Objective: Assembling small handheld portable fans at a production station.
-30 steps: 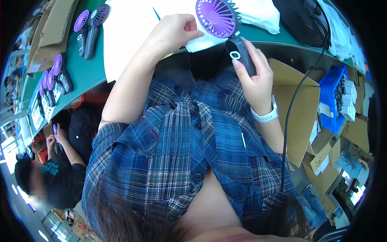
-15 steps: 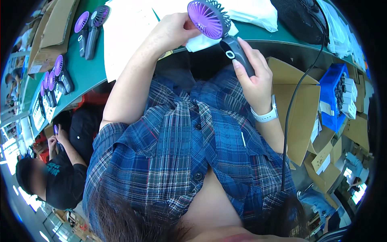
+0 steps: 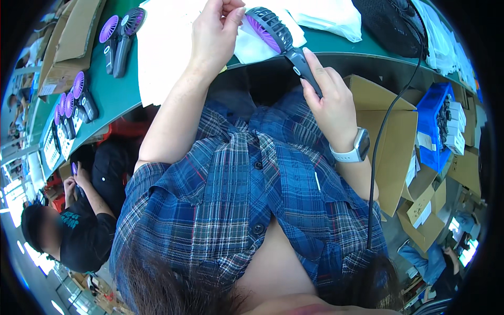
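Observation:
A dark grey handheld fan (image 3: 270, 30) with a purple face is held up over the table's near edge. My right hand (image 3: 332, 102) is wrapped round its handle, thumb on the near side, and the fan's head is turned edge-on, its dark grille facing right. Just left of the head, my left hand (image 3: 214, 37) is raised with thumb and fingers drawn together in a pinch. Whatever those fingertips hold, if anything, is too small or hidden to make out. Behind the fan lies a white cloth or thin sheet (image 3: 254, 48) on the green table (image 3: 119, 97).
Several purple and grey fans (image 3: 122, 44) lie at the left of the table, near a cardboard box (image 3: 73, 39). A black cable (image 3: 386, 118) hangs down on the right, before an open carton (image 3: 386, 152) and a blue crate (image 3: 434, 128). A co-worker (image 3: 79, 226) sits at left.
The fan has turned from showing its purple face to standing nearly edge-on. My left hand has risen away from beside the fan's head, and my right wrist has rotated.

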The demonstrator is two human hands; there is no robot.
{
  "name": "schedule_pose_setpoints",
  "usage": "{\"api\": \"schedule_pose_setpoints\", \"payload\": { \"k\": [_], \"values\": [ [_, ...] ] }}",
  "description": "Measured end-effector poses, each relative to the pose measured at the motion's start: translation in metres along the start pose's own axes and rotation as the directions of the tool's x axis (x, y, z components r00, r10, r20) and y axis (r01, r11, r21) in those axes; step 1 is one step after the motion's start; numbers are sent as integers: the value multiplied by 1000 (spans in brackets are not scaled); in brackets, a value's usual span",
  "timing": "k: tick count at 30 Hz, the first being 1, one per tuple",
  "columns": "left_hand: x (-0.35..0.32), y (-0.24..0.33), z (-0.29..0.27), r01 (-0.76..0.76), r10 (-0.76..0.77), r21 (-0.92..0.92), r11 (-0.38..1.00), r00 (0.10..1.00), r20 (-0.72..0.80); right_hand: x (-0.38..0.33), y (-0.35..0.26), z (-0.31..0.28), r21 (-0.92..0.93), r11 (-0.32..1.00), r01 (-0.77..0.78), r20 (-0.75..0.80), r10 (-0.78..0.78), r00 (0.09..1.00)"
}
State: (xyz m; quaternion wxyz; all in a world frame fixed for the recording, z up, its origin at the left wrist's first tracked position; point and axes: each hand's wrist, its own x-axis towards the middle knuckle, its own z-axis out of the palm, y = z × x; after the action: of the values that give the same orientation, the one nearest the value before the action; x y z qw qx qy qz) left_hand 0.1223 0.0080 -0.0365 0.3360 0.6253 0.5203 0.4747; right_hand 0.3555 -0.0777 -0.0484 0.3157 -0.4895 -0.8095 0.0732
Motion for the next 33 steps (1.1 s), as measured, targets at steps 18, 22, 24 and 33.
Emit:
{"api": "schedule_pose_setpoints", "payload": {
  "k": [18, 22, 24, 33],
  "values": [
    [-53, 36, 19, -798, 721, 331, 505, 600, 347, 5, -8, 3, 959, 27, -281, 263, 268, 927],
    [-77, 55, 46, -949, 859, -16, 314, 277, 431, 8, -7, 22, 779, 625, -48, -166, 280, 945],
    [-82, 54, 58, -962, 911, -167, 216, 137, 390, 5, -8, 17, 746, 665, -34, -212, 285, 935],
    [-82, 55, 64, -901, 814, -264, 343, 146, 562, -82, 68, -34, 964, 143, -223, 165, 335, 928]
  ]
}}
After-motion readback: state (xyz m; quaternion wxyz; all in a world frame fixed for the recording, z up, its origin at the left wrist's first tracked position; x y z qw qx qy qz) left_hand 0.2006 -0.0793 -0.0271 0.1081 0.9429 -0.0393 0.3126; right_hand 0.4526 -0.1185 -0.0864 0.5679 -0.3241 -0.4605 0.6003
